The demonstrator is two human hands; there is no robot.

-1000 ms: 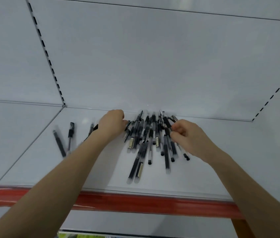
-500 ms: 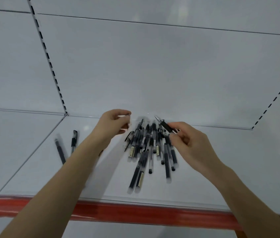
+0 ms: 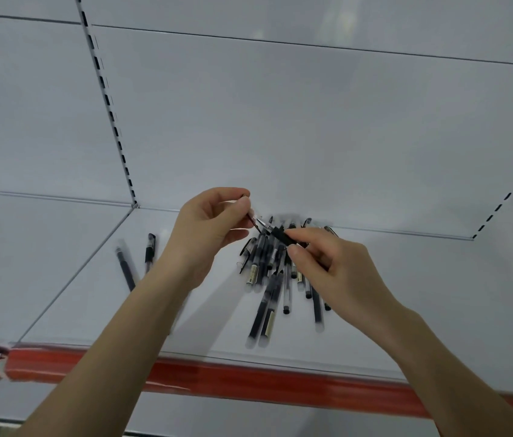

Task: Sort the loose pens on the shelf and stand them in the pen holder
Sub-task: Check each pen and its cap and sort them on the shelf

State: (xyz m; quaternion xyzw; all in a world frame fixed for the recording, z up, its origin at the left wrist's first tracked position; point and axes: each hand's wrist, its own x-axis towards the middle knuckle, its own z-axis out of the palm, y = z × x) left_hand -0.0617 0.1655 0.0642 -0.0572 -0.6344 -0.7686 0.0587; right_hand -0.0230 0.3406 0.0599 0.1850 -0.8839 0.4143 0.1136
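Two hands on one pen (image 3: 275, 231): right hand (image 3: 337, 272) pinching its barrel, left hand (image 3: 208, 228) pinching the tip end, just above the pile of pens (image 3: 275, 279) on the shelf (image 3: 91, 304). Best kept level, clear of the pile. No pen holder in sight.

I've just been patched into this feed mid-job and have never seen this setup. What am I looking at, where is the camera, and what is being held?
There is no machine here: a person works with two bare hands. The single picture comes from a wide-angle camera worn on the head, looking forward and down.

The surface is a white metal shelf with a red front edge. On it lies a loose pile of black-and-clear plastic pens, and two more black pens lie apart to the left.

Above the pile, the left hand and right hand both pinch one black pen, one at each end. No pen holder is in view.
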